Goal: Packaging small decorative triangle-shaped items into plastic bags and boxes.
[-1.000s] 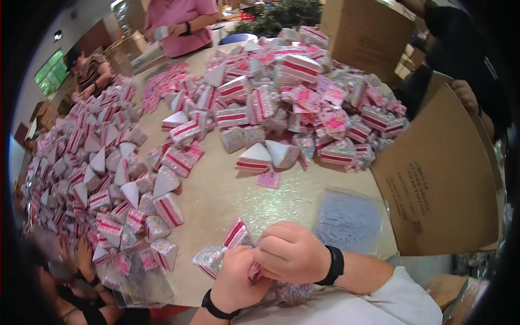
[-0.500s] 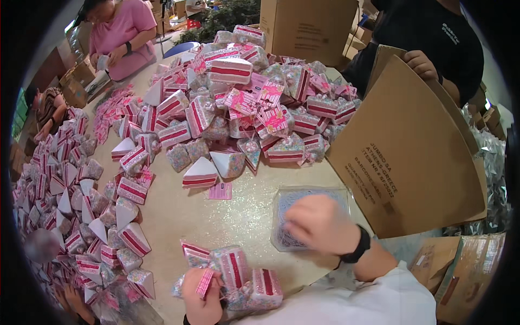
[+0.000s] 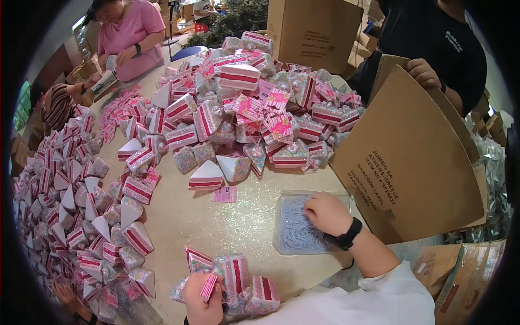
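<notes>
The left hand [image 3: 201,302] was closed around a pink striped card [image 3: 208,287] at the near edge of the counter [image 3: 187,219], with a cluster of glittery cake slices [image 3: 236,275] bunched just beyond it and to its right. The right hand [image 3: 328,214] was out over a clear tray [image 3: 278,249] on the right, its fingers curled narrow at the pale blue strings [image 3: 298,233] in it; whether they had hold of one, one cannot tell. Past the tray's far side, two white-topped slices lay at the near edge of the far pile [image 3: 238,78], a pink tag [image 3: 225,194] flat just in front of them. Another pile [image 3: 70,200] covered the left side, and more pink tags [image 3: 122,108] lay heaped between the two at the far left. To the right of the tray leaned a brown carton [image 3: 417,162], its upper edge gripped by the hand of a co-worker in black [image 3: 433,43]. A person in pink [image 3: 143,27] stood at the far left.
</notes>
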Tool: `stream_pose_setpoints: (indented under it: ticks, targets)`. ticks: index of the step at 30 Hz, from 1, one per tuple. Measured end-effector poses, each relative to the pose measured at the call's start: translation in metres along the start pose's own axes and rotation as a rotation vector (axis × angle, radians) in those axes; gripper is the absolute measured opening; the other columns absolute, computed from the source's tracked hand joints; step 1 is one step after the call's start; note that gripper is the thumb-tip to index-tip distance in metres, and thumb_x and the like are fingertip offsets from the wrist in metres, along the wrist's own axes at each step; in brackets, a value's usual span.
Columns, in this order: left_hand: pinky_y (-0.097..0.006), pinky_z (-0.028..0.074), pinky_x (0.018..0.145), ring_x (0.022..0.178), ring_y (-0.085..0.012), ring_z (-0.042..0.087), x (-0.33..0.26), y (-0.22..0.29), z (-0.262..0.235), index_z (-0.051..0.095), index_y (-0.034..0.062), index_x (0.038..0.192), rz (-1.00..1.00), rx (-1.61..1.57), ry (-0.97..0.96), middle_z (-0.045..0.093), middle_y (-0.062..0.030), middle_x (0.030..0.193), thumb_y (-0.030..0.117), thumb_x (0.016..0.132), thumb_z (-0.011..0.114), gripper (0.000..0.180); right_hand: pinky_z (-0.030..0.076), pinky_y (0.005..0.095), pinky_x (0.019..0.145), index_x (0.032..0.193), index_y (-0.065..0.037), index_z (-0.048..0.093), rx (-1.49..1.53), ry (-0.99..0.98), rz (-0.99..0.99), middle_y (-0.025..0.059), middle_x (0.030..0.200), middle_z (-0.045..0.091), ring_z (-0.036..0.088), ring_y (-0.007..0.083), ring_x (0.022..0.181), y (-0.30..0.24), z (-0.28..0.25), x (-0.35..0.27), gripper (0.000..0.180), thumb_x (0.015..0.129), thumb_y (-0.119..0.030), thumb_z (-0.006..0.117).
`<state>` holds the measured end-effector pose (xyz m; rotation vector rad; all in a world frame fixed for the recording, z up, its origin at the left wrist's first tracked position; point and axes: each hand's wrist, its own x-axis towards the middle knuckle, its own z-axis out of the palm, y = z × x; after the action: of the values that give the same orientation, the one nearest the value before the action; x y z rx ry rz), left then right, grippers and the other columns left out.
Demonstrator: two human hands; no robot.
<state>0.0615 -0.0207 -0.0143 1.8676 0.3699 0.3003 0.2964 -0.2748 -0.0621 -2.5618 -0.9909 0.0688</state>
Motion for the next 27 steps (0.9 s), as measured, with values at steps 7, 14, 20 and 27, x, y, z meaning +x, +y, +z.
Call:
stream_pose_setpoints:
  ticks: [7,14,20,27]
  targets:
    - [-0.028,0.043,0.061,0.067,-0.0155,0.055,0.000,-0.002,0.000,0.058,-0.0042,0.087,0.027,0.031,-0.007,0.054,-0.0082,0.077,0.000,0.085,0.053,0.007,0.048,0.0367,0.073,0.086,0.000,0.068,0.335,0.105,0.169,0.0130,0.082,0.062,0.060,0.0300,0.079,-0.010,-0.038,-0.003,0.016,0.082,-0.015,0.063]
    - [-0.028,0.042,0.064,0.067,-0.0160,0.054,0.007,0.001,0.001,0.058,-0.0026,0.085,0.006,-0.049,-0.057,0.054,-0.0074,0.074,0.001,0.084,0.053,0.007,0.048,0.0267,0.068,0.095,0.003,0.065,1.011,0.027,0.351,0.0050,0.083,0.063,0.060,0.0129,0.076,-0.033,-0.064,-0.009,0.019,0.093,-0.013,0.053]
    - [-0.029,0.043,0.065,0.068,-0.0174,0.054,0.011,0.010,0.003,0.059,-0.0023,0.085,0.111,-0.014,-0.096,0.055,-0.0076,0.075,0.004,0.084,0.054,0.008,0.046,0.0234,0.061,0.097,0.002,0.063,1.202,-0.161,0.343,0.0050,0.083,0.062,0.056,0.0084,0.066,-0.051,-0.068,0.008,0.020,0.095,-0.013,0.051]
    - [-0.035,0.047,0.074,0.077,-0.0285,0.060,0.023,0.007,0.000,0.061,0.0001,0.086,0.218,0.035,-0.327,0.065,-0.0119,0.084,-0.002,0.079,0.056,0.010,0.046,0.0261,0.062,0.092,0.001,0.066,0.831,-0.094,-0.040,0.0054,0.076,0.062,0.057,0.0108,0.068,-0.091,-0.054,0.025,0.017,0.089,-0.014,0.060]
